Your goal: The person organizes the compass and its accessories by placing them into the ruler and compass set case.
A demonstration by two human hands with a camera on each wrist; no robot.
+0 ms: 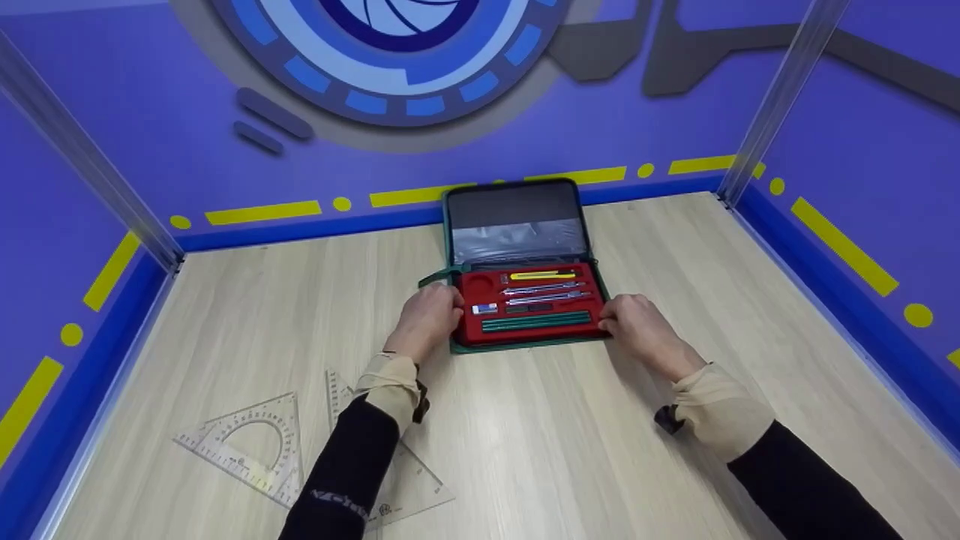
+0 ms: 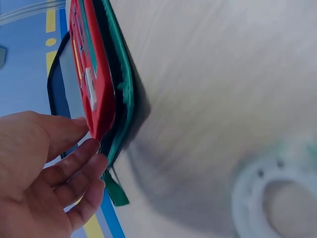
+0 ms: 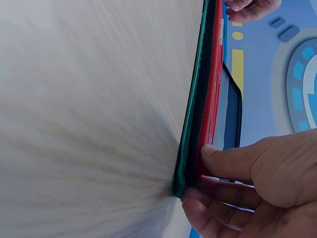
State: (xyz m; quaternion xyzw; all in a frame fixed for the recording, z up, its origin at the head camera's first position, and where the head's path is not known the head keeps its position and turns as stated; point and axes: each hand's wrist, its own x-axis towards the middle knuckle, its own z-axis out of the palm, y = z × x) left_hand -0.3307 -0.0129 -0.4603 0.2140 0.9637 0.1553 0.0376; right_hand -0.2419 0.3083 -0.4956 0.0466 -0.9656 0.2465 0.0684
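Note:
A green zip case (image 1: 517, 204) lies unfolded at the far side of the table, its dark lid leaning back against the wall. Inside its base sits a red tray (image 1: 487, 337). My left hand (image 1: 424, 319) pinches the tray's left corner, thumb on top and fingers at the underside. At the right corner, my right hand (image 1: 645, 330) grips the tray's edge the same way. In the left wrist view a gap shows between tray and case. The tray carries green pencils (image 1: 536, 322), an eraser (image 1: 484, 308), metal compasses (image 1: 547, 298) and a yellow utility knife (image 1: 542, 276).
Two clear plastic set squares lie on the near left of the table: one with a protractor arc (image 1: 283, 409), and a longer one (image 1: 412, 491) partly under my left forearm. Purple wall panels (image 1: 390, 169) enclose the back and sides.

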